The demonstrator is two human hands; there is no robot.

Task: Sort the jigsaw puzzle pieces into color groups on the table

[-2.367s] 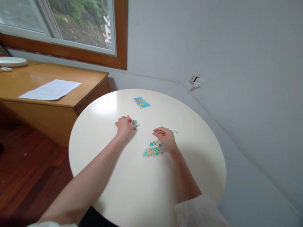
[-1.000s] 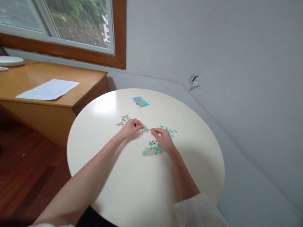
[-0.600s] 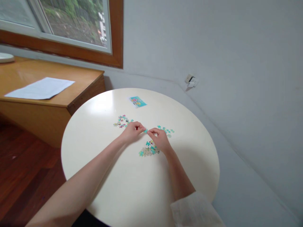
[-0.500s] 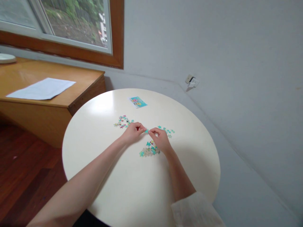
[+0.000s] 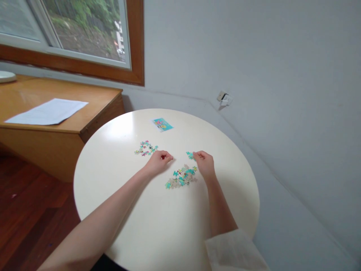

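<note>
I am at a round cream table (image 5: 158, 233) with jigsaw pieces on it. My left hand (image 5: 158, 161) rests on the table with its fingers curled in; what they hold, if anything, is hidden. My right hand (image 5: 205, 163) is closed, its fingertips pinching a teal puzzle piece at a small teal cluster (image 5: 190, 155). Between and just below the hands lies a loose pile of teal and pale pieces (image 5: 182, 177). A scatter of pink and teal pieces (image 5: 146, 148) lies left of my left hand.
A small picture card (image 5: 161, 124) lies at the table's far side. A wooden desk (image 5: 84, 124) with a white sheet of paper (image 5: 46, 111) stands to the left under a window. Grey walls meet behind the table, with a wall socket (image 5: 223, 98).
The hands met at the middle and a teal piece passed from left to right. My right hand then moved right to the teal cluster, and my left hand drew back slightly.
</note>
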